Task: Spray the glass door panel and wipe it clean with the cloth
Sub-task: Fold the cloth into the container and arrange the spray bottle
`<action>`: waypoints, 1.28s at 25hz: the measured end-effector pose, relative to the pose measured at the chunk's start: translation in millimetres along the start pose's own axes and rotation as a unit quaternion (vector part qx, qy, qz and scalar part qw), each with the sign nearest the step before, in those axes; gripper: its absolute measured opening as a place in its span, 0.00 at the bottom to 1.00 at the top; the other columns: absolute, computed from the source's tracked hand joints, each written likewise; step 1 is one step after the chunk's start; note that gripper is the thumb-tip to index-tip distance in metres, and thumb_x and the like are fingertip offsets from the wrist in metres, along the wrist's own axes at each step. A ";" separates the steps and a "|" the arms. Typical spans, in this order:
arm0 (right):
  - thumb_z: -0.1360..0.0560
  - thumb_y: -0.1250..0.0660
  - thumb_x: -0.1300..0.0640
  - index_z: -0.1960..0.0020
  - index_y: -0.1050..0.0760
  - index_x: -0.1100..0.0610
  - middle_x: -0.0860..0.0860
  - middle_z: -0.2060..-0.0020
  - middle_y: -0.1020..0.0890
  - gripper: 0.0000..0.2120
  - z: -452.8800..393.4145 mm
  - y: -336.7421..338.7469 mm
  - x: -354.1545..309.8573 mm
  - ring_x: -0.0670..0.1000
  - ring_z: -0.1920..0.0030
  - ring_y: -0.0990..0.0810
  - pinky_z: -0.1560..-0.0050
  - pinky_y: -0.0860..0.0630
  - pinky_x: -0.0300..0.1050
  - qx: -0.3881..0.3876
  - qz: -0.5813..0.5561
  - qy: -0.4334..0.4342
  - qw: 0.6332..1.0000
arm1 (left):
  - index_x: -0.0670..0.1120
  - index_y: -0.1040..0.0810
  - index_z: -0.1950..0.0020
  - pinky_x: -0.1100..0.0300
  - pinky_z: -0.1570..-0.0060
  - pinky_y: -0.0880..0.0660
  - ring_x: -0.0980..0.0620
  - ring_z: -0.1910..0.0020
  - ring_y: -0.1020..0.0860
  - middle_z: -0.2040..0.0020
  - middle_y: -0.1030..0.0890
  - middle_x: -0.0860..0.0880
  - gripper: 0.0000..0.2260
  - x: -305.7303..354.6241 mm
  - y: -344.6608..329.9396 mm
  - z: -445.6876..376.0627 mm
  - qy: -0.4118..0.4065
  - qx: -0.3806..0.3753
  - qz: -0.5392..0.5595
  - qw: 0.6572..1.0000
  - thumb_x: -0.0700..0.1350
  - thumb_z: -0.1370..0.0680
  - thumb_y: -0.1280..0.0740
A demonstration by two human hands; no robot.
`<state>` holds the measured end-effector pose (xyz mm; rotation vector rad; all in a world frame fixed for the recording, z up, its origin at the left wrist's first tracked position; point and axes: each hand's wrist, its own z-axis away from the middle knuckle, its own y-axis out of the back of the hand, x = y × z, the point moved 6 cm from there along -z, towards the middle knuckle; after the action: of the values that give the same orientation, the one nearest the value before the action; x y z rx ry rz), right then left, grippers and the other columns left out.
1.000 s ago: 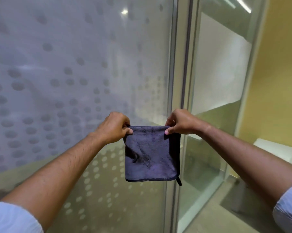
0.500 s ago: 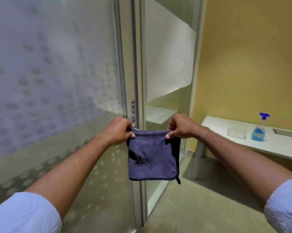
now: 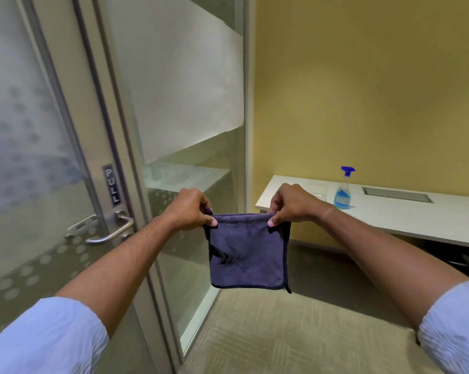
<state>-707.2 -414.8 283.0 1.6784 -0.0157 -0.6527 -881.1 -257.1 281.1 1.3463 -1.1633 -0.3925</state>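
Note:
A dark blue-grey cloth (image 3: 248, 255) hangs folded in a square in front of me. My left hand (image 3: 190, 209) pinches its top left corner and my right hand (image 3: 290, 205) pinches its top right corner. The frosted glass door panel (image 3: 20, 147) with a dotted pattern stands at the left, apart from the cloth. A spray bottle (image 3: 343, 194) with blue liquid and a blue trigger head stands upright on the white counter (image 3: 406, 214) at the right, just beyond my right hand.
A metal lever handle (image 3: 112, 230) and a "PULL" sign (image 3: 111, 188) sit on the door's frame. A fixed glass pane (image 3: 190, 109) lies between door and yellow wall (image 3: 362, 85). A recessed grey panel (image 3: 397, 194) is set in the counter. Carpet floor (image 3: 295, 333) lies below.
The view has swung right, away from the frosted panel, bringing the door handle, counter and spray bottle into sight. Both hands keep pinching the cloth's top corners.

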 end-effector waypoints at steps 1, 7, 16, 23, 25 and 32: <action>0.37 0.18 0.55 0.62 0.17 0.54 0.45 0.69 0.19 0.09 -2.0 6.2 14.6 0.42 0.66 0.22 0.67 0.32 0.36 0.000 -0.001 -0.006 1.000 | 0.43 0.16 0.60 0.70 0.70 0.28 0.58 0.70 0.20 0.68 0.18 0.50 0.11 8.3 -8.8 -12.5 -0.002 -0.006 0.011 1.000 0.45 0.36 0.18; 0.37 0.18 0.55 0.60 0.16 0.55 0.50 0.65 0.16 0.10 -16.0 33.0 99.0 0.48 0.61 0.19 0.64 0.27 0.39 0.023 0.007 -0.058 0.998 | 0.43 0.16 0.60 0.62 0.66 0.23 0.55 0.69 0.19 0.67 0.17 0.48 0.10 58.5 -58.3 -87.6 -0.036 -0.036 0.002 0.999 0.45 0.35 0.19; 0.34 0.20 0.55 0.57 0.16 0.58 0.51 0.62 0.16 0.10 -74.5 42.0 215.2 0.48 0.58 0.19 0.63 0.25 0.37 0.048 0.006 -0.141 0.989 | 0.45 0.15 0.55 0.62 0.62 0.26 0.54 0.63 0.20 0.65 0.20 0.52 0.11 90.5 -142.9 -226.0 -0.109 -0.081 -0.033 0.990 0.49 0.32 0.21; 0.33 0.21 0.55 0.55 0.16 0.57 0.47 0.64 0.19 0.10 -162.8 63.6 278.7 0.42 0.65 0.23 0.68 0.33 0.31 0.051 0.010 -0.209 0.977 | 0.43 0.15 0.53 0.70 0.69 0.33 0.58 0.66 0.24 0.65 0.22 0.52 0.11 91.4 -177.6 -363.3 -0.160 -0.115 -0.010 0.980 0.48 0.30 0.22; 0.33 0.21 0.54 0.55 0.16 0.57 0.48 0.62 0.19 0.10 -186.3 69.0 293.6 0.43 0.65 0.23 0.69 0.34 0.31 0.058 0.014 -0.217 0.974 | 0.44 0.15 0.53 0.69 0.69 0.34 0.58 0.66 0.24 0.65 0.22 0.52 0.10 91.3 -184.5 -397.8 -0.173 -0.115 -0.010 0.978 0.48 0.30 0.23; 0.33 0.21 0.55 0.55 0.16 0.58 0.46 0.67 0.21 0.10 -251.0 80.6 350.7 0.43 0.65 0.25 0.68 0.33 0.33 0.064 0.020 -0.238 0.969 | 0.44 0.16 0.54 0.57 0.59 0.21 0.50 0.60 0.20 0.60 0.18 0.48 0.10 95.3 -216.8 -492.0 -0.185 -0.115 -0.001 0.976 0.47 0.31 0.22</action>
<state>-279.2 -333.7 230.7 1.6020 -0.4416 -1.0276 -355.3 -122.0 222.5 1.0982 -1.3732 -0.7817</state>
